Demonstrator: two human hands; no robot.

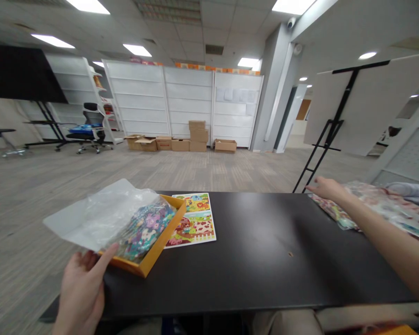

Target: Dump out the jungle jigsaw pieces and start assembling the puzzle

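My left hand (85, 279) grips the near left corner of a shallow yellow box (160, 242), thumb on top and fingers curled at its side. The box is tilted, its left part raised off the table. Inside lies a clear plastic bag of colourful jigsaw puzzle pieces (150, 230), with a white sheet (87, 218) and clear film sticking out to the left. Illustrated picture cards (197, 223) lie partly under the box. On the right, my right hand (326, 188) is stretched out with fingers apart, above a colourful plastic packet (331, 211); whether it touches the packet is unclear.
These things rest on a dark table (251, 260). More plastic-wrapped items (387, 209) lie at its right end, near rolled fabric (412, 190). Beyond the table stand a black easel stand (330, 130), cardboard boxes (198, 137), an office chair (92, 125) and a screen (24, 74).
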